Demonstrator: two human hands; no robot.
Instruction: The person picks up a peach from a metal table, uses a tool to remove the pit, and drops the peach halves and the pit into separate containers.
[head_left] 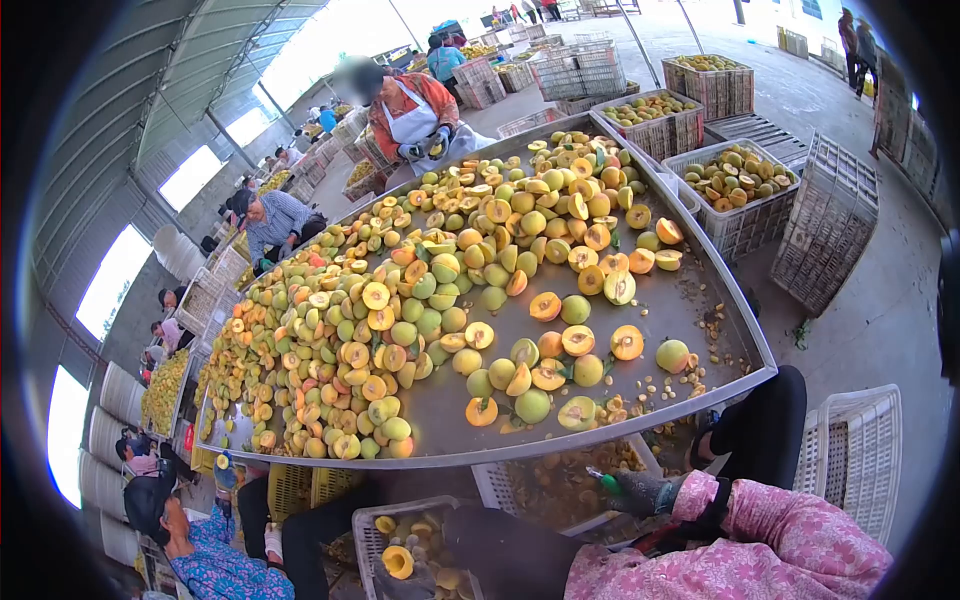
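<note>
a metal counter (440,410) is sloping across the middle of the view, and halved yellow-green fruit (375,296) is heaping thickly over its left and far parts. loose pits (655,388) are scattering over the near right corner. the gloved right hand (640,492) is hanging below the near rim, its fingers closing around a green-handled tool (608,482). the left hand (408,583) is showing only darkly at the bottom edge, next to a hollowed fruit half (398,562) above a fruit-filled crate (362,530); one cannot tell how far its fingers are opening or whether they are gripping the half. a white crate (850,460) is standing at the right, and more crates (735,185) of fruit are standing on the concrete floor (850,340) beyond the counter. a ribbed metal wall (90,180) with bright windows (115,280) is curving along the left. across the counter a co-worker in a white apron (410,125) is sitting; another in blue patterned clothing (230,550) is sitting at the lower left.
</note>
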